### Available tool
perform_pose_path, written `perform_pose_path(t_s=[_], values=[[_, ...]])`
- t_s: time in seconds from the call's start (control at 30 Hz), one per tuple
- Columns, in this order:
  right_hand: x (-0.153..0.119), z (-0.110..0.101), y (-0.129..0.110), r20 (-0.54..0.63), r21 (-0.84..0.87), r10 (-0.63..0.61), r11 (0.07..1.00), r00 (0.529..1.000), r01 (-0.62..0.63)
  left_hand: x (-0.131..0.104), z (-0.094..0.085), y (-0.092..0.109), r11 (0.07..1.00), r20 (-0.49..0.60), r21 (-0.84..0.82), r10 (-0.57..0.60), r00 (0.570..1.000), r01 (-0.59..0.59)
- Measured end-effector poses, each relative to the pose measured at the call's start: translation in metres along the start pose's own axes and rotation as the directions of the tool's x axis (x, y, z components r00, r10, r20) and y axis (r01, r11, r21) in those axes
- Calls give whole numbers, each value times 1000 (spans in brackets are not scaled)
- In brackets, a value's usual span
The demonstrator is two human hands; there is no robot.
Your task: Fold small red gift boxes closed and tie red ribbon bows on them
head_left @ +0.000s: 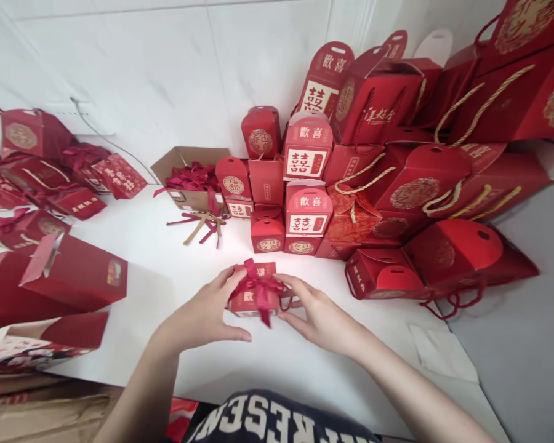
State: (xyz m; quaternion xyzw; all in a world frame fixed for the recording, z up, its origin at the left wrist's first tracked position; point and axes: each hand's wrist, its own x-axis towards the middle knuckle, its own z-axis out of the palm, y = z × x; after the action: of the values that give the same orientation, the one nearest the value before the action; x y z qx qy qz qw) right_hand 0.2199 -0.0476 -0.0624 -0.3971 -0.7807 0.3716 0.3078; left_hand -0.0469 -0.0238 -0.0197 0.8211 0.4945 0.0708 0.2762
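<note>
A small red gift box (256, 301) with gold characters stands on the white table in front of me. A dark red ribbon (259, 285) is tied across its top in a bow, one tail hanging down the front. My left hand (207, 307) is at the box's left side, fingers against its back left edge, thumb stretched out apart in front. From the right, my right hand (316, 314) has its index finger at the upper right edge and its thumb at the lower right corner. A dark cord loop shows between those fingers.
Stacked red gift boxes (308, 209) fill the back and right. An open cardboard box (191, 200) holds ribbons, with loose ribbon strips (203, 226) before it. More red boxes (80, 271) stand at left. A white sheet (443, 352) lies at right.
</note>
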Motion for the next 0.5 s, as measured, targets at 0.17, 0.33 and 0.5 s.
perform_pose_path(t_s=[0.17, 0.33, 0.5], values=[[6, 11, -1, 3, 14, -110, 994, 994, 110, 5, 17, -13, 984, -101, -177, -38, 994, 19], [-2, 19, 19, -5, -74, -142, 987, 990, 141, 16, 5, -32, 933, -52, -355, 48, 998, -63], [-14, 21, 38, -35, -157, -117, 981, 993, 110, 23, -62, -73, 941, -424, -316, -253, 870, 120]])
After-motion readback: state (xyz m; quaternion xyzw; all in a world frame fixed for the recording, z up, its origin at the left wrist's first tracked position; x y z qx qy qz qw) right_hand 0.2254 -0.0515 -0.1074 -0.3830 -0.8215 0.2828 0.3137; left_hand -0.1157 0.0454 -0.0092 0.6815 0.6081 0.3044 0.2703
